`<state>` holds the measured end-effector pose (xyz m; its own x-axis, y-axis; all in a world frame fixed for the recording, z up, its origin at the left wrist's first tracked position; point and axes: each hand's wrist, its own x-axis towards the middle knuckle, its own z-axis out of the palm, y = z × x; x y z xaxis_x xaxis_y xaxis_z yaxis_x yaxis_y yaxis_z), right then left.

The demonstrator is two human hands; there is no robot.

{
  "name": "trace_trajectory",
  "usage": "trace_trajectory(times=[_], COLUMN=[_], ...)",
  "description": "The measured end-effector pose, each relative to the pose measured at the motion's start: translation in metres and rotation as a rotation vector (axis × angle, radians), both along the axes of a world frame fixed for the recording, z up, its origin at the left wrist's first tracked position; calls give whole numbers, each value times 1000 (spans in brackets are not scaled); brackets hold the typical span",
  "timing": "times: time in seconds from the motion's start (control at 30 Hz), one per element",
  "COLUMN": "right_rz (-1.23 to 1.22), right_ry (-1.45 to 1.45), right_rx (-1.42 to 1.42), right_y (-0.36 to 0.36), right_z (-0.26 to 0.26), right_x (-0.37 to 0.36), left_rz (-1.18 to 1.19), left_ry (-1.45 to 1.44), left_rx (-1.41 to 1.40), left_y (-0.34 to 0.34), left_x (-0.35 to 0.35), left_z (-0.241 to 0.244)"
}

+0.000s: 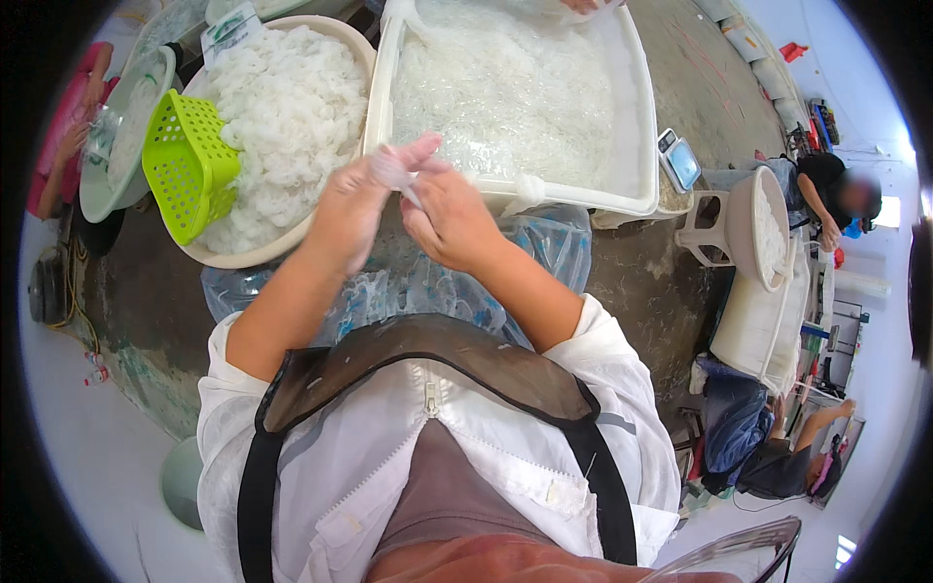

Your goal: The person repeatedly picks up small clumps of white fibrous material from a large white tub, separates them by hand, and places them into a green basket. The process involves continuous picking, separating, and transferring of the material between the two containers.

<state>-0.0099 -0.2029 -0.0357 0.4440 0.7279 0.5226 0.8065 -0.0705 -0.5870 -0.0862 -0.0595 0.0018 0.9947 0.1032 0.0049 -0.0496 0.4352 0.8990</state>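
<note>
Both hands meet over the near edge of a white rectangular tub (510,186) holding wet translucent strands (503,95), possibly noodles. My left hand (353,200) has a small white bundle of strands (393,173) wrapped at its fingers. The lower end of that bundle runs into my right hand (453,218), whose fingers are curled around it. Motion blurs the fingertips somewhat. To the left, a round cream basin (273,259) is heaped with white strand bundles (291,109). A lime-green perforated plastic basket (193,164) rests tilted on the heap.
A digital scale (679,160) stands right of the tub. Another person's hand (581,6) is at its far edge. People (824,189) work at the right beside a filled basin (758,226) on a stool (707,226). A pink-clad person (55,146) sits at the left.
</note>
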Motion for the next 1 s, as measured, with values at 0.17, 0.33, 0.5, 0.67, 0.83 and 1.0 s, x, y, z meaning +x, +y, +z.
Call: trace_trajectory(times=[0.17, 0.33, 0.5, 0.67, 0.83, 1.0], right_rz=[214, 83, 411, 177, 209, 114], right_ry=[381, 372, 1119, 289, 221, 533], right_rx=[-263, -326, 98, -337, -186, 16], right_y=[-14, -13, -35, -19, 1, -12], right_z=[45, 34, 47, 54, 27, 72], right_x=[12, 9, 9, 20, -16, 3], left_rz=[-44, 124, -13, 141, -49, 366], left_ry=[-555, -522, -260, -299, -55, -69], left_rx=[1310, 1577, 82, 276, -432, 957], left_y=[40, 22, 19, 2, 30, 43], left_x=[-4, -6, -22, -22, -20, -16], left_z=[23, 14, 32, 14, 31, 36])
